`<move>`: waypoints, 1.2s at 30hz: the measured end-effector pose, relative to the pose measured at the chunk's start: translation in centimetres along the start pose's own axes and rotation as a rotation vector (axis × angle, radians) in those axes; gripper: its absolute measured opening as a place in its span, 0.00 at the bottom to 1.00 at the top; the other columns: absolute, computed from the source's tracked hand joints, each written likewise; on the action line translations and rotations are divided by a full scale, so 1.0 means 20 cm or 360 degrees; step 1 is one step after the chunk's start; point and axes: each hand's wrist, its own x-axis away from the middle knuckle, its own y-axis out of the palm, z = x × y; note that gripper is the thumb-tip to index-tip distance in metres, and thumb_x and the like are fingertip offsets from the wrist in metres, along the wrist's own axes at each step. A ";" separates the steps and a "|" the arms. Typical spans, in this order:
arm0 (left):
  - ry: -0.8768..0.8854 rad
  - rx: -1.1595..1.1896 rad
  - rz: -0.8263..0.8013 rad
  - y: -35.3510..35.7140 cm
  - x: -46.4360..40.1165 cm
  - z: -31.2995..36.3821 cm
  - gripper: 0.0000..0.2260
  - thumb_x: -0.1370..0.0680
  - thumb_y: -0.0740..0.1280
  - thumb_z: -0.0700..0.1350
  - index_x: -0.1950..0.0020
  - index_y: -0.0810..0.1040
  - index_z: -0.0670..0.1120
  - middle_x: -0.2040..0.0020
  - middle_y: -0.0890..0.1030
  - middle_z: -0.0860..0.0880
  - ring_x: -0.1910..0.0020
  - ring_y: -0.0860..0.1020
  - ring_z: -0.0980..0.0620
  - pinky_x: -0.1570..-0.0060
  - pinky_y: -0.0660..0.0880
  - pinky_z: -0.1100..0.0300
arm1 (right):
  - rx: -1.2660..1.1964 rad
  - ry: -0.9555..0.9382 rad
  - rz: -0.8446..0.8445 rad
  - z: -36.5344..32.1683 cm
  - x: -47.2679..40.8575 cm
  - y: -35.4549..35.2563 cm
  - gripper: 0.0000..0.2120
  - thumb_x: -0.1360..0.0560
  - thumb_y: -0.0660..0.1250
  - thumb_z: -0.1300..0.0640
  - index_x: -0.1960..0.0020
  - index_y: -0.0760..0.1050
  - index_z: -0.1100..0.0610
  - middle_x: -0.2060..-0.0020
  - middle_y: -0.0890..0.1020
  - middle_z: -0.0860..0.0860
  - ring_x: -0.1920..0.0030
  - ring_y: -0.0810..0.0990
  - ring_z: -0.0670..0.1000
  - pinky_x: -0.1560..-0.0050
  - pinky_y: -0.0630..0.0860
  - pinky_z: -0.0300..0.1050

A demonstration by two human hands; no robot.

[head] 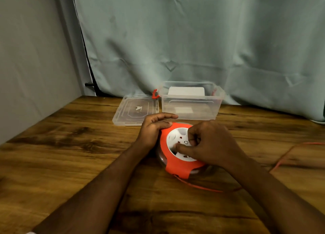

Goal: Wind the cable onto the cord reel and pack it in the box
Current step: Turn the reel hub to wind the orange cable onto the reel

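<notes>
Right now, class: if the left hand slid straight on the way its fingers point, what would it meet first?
The left hand grips the orange-and-white round cord reel, its fingers pointing right and slightly away. Going on, it would probably meet the clear plastic storage box just beyond first, though depth is hard to judge.

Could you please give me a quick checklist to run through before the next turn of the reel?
1. Left hand steadies the cord reel at its orange rim: ok.
2. Right hand fingers on the white hub: ok.
3. Cable fully wound: not ok, it trails across the table.
4. Cable free of knots: cannot tell.
5. Box open, lid beside it: ok.
</notes>
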 end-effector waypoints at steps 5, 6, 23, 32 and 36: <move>0.0000 0.0004 -0.0008 0.00 -0.01 0.00 0.11 0.27 0.65 0.31 0.48 0.84 0.36 0.51 0.85 0.38 0.54 0.84 0.44 0.53 0.81 0.55 | -0.0076 -0.0039 -0.0006 -0.03 0.00 0.00 0.18 0.29 0.71 0.37 0.68 0.72 0.47 0.74 0.73 0.41 0.69 0.72 0.40 0.65 0.65 0.39; 0.0009 0.0000 -0.0012 0.00 0.00 0.00 0.11 0.28 0.66 0.33 0.48 0.84 0.36 0.50 0.85 0.37 0.54 0.83 0.43 0.52 0.81 0.54 | -0.0145 -0.0057 -0.0032 -0.01 0.00 -0.02 0.12 0.29 0.73 0.41 0.63 0.74 0.45 0.73 0.75 0.40 0.69 0.74 0.39 0.65 0.67 0.38; 0.0070 -0.0107 -0.0030 0.00 0.00 0.01 0.12 0.25 0.63 0.29 0.45 0.83 0.34 0.48 0.85 0.36 0.53 0.83 0.43 0.54 0.80 0.57 | -0.0331 -0.0148 -0.0434 0.11 -0.01 -0.16 0.41 0.38 0.80 0.41 0.34 0.59 0.36 0.47 0.82 0.38 0.51 0.83 0.41 0.60 0.83 0.40; 0.0047 -0.0053 -0.0022 0.00 0.01 0.01 0.15 0.30 0.66 0.37 0.46 0.83 0.34 0.50 0.85 0.40 0.55 0.83 0.46 0.55 0.81 0.59 | -0.0060 -0.0036 -0.0162 0.03 0.00 -0.05 0.25 0.41 0.71 0.27 0.62 0.71 0.46 0.72 0.76 0.40 0.67 0.74 0.39 0.65 0.68 0.40; 0.0016 -0.0021 -0.0060 0.00 0.00 0.01 0.11 0.26 0.64 0.31 0.48 0.83 0.35 0.52 0.86 0.42 0.56 0.84 0.47 0.56 0.81 0.59 | -0.0095 0.0018 -0.0117 -0.01 0.00 -0.01 0.25 0.36 0.71 0.29 0.72 0.68 0.49 0.69 0.81 0.42 0.61 0.80 0.40 0.64 0.67 0.39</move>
